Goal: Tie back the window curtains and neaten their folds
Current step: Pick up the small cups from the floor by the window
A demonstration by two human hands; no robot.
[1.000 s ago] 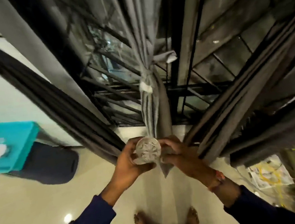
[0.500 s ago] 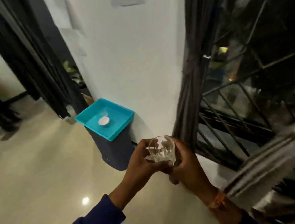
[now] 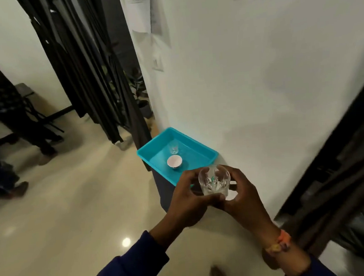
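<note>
A clear cut-glass tumbler (image 3: 214, 182) is held upright between both hands in front of me. My left hand (image 3: 187, 199) grips it from the left and my right hand (image 3: 243, 195) wraps it from the right. Just beyond it a turquoise tray (image 3: 201, 150) holds a small white bowl (image 3: 174, 161) and a second small glass (image 3: 173, 147). A dark grey curtain (image 3: 341, 182) hangs blurred at the right edge. More dark curtains (image 3: 88, 64) hang at the back left.
The tray rests on a dark stand (image 3: 165, 191) against a white wall (image 3: 259, 77). A person (image 3: 5, 121) stands at the far left by a chair. A potted plant (image 3: 139, 91) sits behind the left curtains. Glossy beige floor (image 3: 63, 223) spreads to the left.
My view has swung left, away from the tied curtain and window grille, toward the wall and the turquoise tray. Both hands kept the tumbler, which now sits close to the tray.
</note>
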